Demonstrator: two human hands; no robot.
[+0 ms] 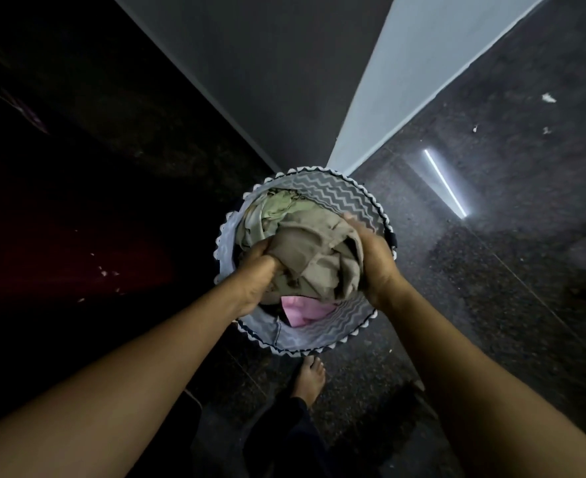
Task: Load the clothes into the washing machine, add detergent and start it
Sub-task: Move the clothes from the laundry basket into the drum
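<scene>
Clothes sit heaped in a round laundry basket on the dark speckled floor. The basket stands just ahead of the person's bare foot, which shows at 6 o'clock of it. Both hands reach inside the rim. The left hand, at 8 o'clock of the pile, has its fingers curled into a tan garment. The right hand, at 3 o'clock, wraps around the same bundle from the other side. A pale green piece lies at 11 o'clock in the basket, and a pink one lies at 6 o'clock, partly under the tan bundle. A wall corner rises at 12 o'clock. No washing machine or detergent is in view. By my reading the task is at its very start. The first armful is being gathered and nothing is loaded; carrying, loading, adding detergent and starting the machine all remain.
</scene>
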